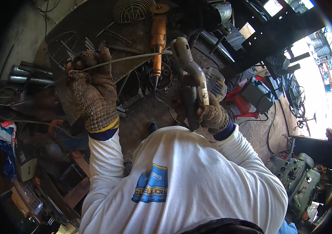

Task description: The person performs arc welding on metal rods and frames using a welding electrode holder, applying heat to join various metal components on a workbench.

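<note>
Left hand [92, 87], gloved, closed on thin metal rod [127, 59] running toward three o'clock. Right hand [212, 115], gloved, clenched round dark pipe-like bending tool [191, 74], its head meeting rod's end at centre. Orange angle grinder [158, 39] lying at twelve o'clock on cluttered steel workbench [95, 23]. Red welding machine [253, 95] at three o'clock.

- Our gloved left hand [92, 91] pinches a thin grey rod [129, 59].
- Our gloved right hand [212, 116] grips a welding electrode holder [189, 74], its head meeting the rod's end.
- An orange angle grinder [158, 37] lies beyond.
</note>
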### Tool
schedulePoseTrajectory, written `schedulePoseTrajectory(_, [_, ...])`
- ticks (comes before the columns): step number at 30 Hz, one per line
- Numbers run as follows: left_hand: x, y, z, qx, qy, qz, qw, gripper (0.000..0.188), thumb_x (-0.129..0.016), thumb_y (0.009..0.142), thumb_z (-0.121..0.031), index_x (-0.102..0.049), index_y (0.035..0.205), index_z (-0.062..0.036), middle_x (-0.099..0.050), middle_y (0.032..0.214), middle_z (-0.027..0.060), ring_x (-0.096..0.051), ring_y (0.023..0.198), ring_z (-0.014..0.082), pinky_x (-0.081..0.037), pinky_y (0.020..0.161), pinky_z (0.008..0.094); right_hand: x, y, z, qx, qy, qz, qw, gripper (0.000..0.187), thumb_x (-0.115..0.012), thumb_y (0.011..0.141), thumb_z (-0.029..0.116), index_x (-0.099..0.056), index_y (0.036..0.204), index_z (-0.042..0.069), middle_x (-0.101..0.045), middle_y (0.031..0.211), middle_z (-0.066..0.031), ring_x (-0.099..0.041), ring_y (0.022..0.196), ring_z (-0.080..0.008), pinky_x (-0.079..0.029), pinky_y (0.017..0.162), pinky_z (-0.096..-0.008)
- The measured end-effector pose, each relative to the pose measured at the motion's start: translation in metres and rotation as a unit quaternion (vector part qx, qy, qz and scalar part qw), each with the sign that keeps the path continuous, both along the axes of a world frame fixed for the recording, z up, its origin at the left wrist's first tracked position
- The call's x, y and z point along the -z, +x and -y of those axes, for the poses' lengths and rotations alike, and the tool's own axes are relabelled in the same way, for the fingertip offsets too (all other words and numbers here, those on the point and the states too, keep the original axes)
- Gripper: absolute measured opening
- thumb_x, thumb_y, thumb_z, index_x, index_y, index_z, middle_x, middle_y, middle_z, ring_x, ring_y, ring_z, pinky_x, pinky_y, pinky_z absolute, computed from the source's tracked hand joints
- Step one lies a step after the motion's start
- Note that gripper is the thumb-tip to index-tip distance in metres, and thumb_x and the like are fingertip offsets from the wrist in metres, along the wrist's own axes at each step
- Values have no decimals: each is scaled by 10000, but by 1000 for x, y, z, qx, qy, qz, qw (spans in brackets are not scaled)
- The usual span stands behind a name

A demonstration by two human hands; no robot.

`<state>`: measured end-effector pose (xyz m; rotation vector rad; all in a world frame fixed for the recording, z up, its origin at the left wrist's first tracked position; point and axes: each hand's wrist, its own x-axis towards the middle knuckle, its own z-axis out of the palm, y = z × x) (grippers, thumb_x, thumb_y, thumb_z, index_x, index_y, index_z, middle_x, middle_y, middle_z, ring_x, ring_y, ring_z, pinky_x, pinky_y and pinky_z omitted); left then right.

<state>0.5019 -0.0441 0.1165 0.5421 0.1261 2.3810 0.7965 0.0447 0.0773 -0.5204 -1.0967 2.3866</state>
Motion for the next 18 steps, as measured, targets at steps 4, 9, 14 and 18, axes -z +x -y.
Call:
schedulePoseTrajectory(4, [-7, 13, -5, -10, 0, -18, 1000, 192, -637, 954, -53, -642, 1145, -36, -686, 1182, 174, -662, 1166, 342, -471, 1097, 622, -21, 2, -2, -32, 4, -8, 999, 844, -826, 708, 221, -465, 1435, -8, -654, 1243, -156, -681, 1085, -241, -560, 966, -365])
schedulePoseTrajectory(9, [-11, 24, -9, -23, -21, -29, 999, 171, -609, 977, -72, -626, 1135, -10, -688, 1148, 170, -663, 1160, 347, -458, 1113, 615, -5, 11, -8, -11, 11, -9, 1000, 820, -830, 713, 218, -485, 1420, -11, -657, 1236, -160, -685, 1069, -241, -570, 945, -359])
schedulePoseTrajectory(14, [-10, 29, -13, -90, -85, 5, 992, 148, -566, 1012, -128, -610, 1032, 13, -682, 1043, 144, -685, 1099, 331, -458, 1125, 583, -7, 12, -17, -31, 8, -48, 998, 792, -834, 725, 229, -504, 1404, -8, -660, 1226, -162, -685, 1053, -238, -582, 907, -358])
schedulePoseTrajectory(18, [-11, 35, -19, -70, -89, 18, 993, 148, -567, 1013, -140, -595, 978, 1, -681, 1058, 135, -686, 1085, 309, -457, 1124, 586, -10, 14, -23, -39, 26, -28, 999, 789, -841, 735, 252, -507, 1403, -3, -665, 1213, -158, -685, 1040, -238, -584, 884, -367])
